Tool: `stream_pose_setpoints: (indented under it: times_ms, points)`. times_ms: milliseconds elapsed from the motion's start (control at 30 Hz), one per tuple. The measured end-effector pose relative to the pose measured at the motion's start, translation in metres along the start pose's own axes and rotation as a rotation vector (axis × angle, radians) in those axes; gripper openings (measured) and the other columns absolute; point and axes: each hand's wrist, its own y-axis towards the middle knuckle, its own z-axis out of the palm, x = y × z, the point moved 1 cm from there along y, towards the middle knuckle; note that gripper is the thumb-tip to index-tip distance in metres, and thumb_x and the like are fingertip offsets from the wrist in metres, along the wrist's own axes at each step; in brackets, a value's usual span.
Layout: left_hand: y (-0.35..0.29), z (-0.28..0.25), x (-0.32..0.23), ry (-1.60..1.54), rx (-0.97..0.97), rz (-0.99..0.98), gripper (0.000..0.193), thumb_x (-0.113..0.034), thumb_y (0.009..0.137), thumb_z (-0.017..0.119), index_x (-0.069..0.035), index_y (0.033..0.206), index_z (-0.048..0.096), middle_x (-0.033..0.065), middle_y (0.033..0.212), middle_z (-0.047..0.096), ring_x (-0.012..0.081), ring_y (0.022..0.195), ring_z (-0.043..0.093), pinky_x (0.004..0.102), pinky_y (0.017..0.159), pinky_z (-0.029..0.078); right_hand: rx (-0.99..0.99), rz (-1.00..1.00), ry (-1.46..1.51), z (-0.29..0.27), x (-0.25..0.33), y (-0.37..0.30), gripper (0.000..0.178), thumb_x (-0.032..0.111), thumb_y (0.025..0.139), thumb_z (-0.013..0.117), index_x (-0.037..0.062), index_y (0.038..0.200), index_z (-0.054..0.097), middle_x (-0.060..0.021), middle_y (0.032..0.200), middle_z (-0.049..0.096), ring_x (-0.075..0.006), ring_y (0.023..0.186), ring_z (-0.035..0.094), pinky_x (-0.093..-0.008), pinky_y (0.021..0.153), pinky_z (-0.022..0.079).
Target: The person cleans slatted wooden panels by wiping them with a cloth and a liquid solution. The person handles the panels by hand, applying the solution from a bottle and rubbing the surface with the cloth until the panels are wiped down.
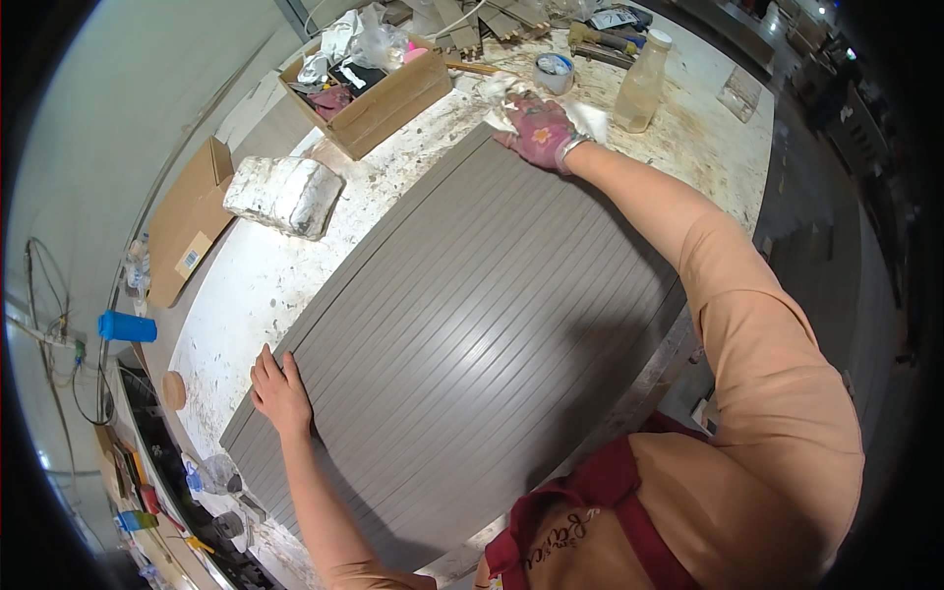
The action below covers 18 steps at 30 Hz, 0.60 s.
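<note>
A large grey panel (442,305) with narrow parallel grooves lies slantwise across the worktable before me. My left hand (281,391) is bare and rests flat on the panel's left border, fingers a little apart. At the far corner of the panel, my right hand (539,133) wears a pink flowered glove. Its fingers are bent over a crumpled white cloth (503,90), and their tips are partly hidden. More white material (590,122) lies on the table just right of that glove.
An open cardboard box (401,110) of odds and ends stands beyond the panel, near a white wrapped block (283,195). A cloudy bottle (643,84) and a small blue-rimmed container (554,73) stand near my right hand. A blue cup (128,326) is at the far left.
</note>
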Motion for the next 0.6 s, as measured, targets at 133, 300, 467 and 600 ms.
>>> stream_pose_setpoints:
  times_ms: [133,300,467,600]
  points:
    - [0.004,-0.002,-0.005,-0.038,0.017,-0.03,0.059,-0.05,0.099,0.034,-0.013,0.144,0.037,0.0094,0.147,0.038,0.0298,0.138,0.03,0.055,0.111,0.019,0.096,-0.11,-0.033,0.015,0.098,-0.015,0.074,0.061,0.089,0.044,0.0092,0.142,0.04,-0.014,0.151,0.034,-0.0307,0.139,0.031,-0.0506,0.113,0.022]
    - [0.002,-0.001,0.005,-0.016,0.053,-0.044,0.057,-0.048,0.099,0.035,-0.013,0.144,0.037,0.0094,0.145,0.04,0.029,0.138,0.03,0.055,0.11,0.019,0.197,-0.27,0.664,-0.005,0.084,-0.007,0.063,0.056,0.093,0.043,0.0067,0.132,0.048,-0.0224,0.129,0.051,-0.0343,0.123,0.049,-0.0398,0.106,0.037]
    - [0.01,-0.002,-0.002,-0.013,0.01,-0.037,0.055,-0.046,0.099,0.037,-0.013,0.143,0.039,0.0088,0.143,0.043,0.0282,0.136,0.033,0.054,0.109,0.021,0.152,0.133,0.129,0.004,0.036,0.024,0.08,0.064,0.088,0.042,0.0069,0.143,0.038,-0.0195,0.146,0.039,-0.0304,0.137,0.035,-0.053,0.11,0.022]
    - [0.009,0.007,0.016,0.003,0.019,-0.051,0.054,-0.046,0.099,0.037,-0.013,0.142,0.04,0.0088,0.142,0.045,0.0283,0.135,0.034,0.053,0.11,0.022,0.162,-0.487,0.256,-0.001,0.135,-0.023,0.075,0.06,0.093,0.038,0.0061,0.144,0.035,-0.0204,0.149,0.033,-0.0398,0.14,0.027,-0.0483,0.115,0.018]
